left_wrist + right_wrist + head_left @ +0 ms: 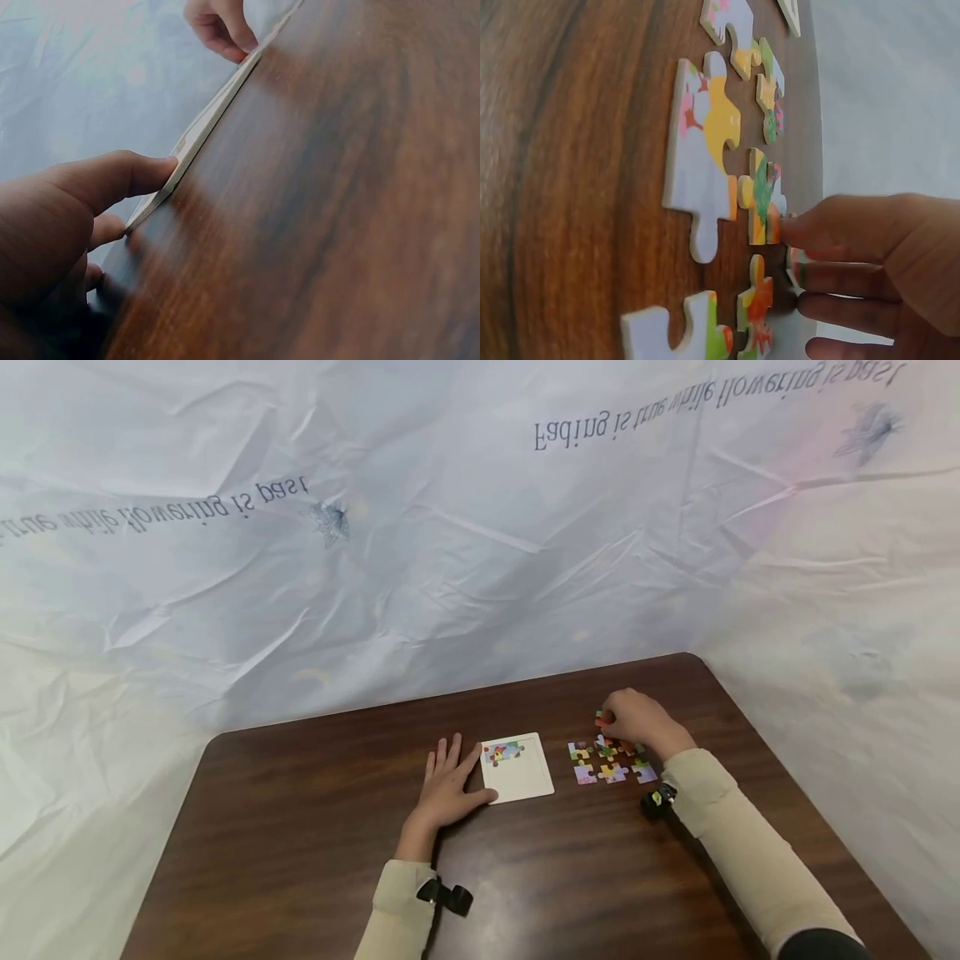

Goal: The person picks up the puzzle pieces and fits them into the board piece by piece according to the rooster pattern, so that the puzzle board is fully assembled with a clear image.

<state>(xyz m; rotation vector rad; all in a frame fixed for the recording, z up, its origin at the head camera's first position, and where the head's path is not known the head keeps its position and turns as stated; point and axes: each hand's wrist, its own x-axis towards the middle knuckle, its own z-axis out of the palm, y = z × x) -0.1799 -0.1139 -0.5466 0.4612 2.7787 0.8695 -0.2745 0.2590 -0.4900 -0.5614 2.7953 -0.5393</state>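
Observation:
A square white puzzle tray (525, 781) lies on the table, with a few joined colourful pieces (504, 752) in its upper left corner. My left hand (446, 787) is spread at its left side, index finger along the edge and thumb on the near corner; the left wrist view shows that thumb (150, 174) on the rim. To the right, my right hand (637, 717) reaches over the far end of the loose pieces. Its thumb and fingers pinch a red and green puzzle piece (599, 718), partly hidden by the hand.
Several loose puzzle pieces (613, 772) lie in loose rows right of the tray, some half covered by the right hand. The brown wooden table (300, 810) ends at a far edge, behind which hangs a pale printed sheet (450, 527).

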